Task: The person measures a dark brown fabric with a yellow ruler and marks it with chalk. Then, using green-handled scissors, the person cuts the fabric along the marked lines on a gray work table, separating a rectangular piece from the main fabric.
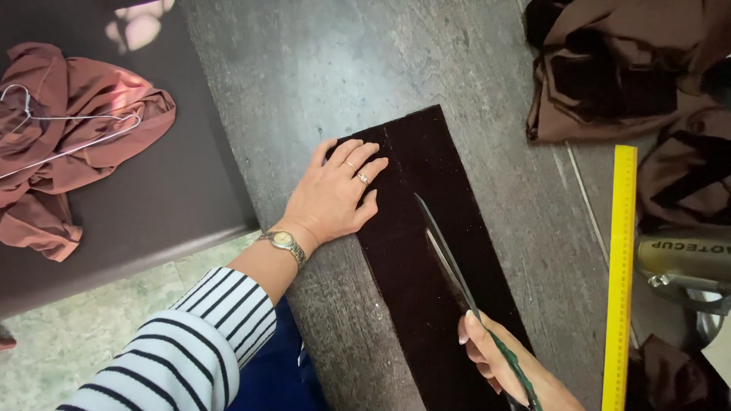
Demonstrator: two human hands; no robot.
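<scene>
Here, a long strip of dark brown velvety fabric [426, 266] lies flat on the grey, stone-patterned worktop [320, 76], running diagonally from upper centre toward the lower right. Left hand [335, 198] pressed flat on the strip's upper left edge, fingers spread and slightly apart, palm down; two rings on the fingers, a metal wristwatch [283, 245] at the wrist, striped white-and-navy sleeve [190, 350] behind. Right hand [506, 365] at lower right, closed around the green handles of long steel scissors [449, 259]. Blades lie over the middle of the strip, tips pointing up-left toward the left hand; blades appear nearly together, though whether they bite into the cloth cannot be told. Hands well apart.

Yellow straight ruler [620, 274] lies on the worktop just right of the strip, roughly parallel to it. Heaps of brown cloth [609, 68] at upper right. Metal machine part [685, 262] at the right edge. At left, on a dark surface, a crumpled rust-brown garment [68, 144] with a white wire hanger [76, 125] on top.
</scene>
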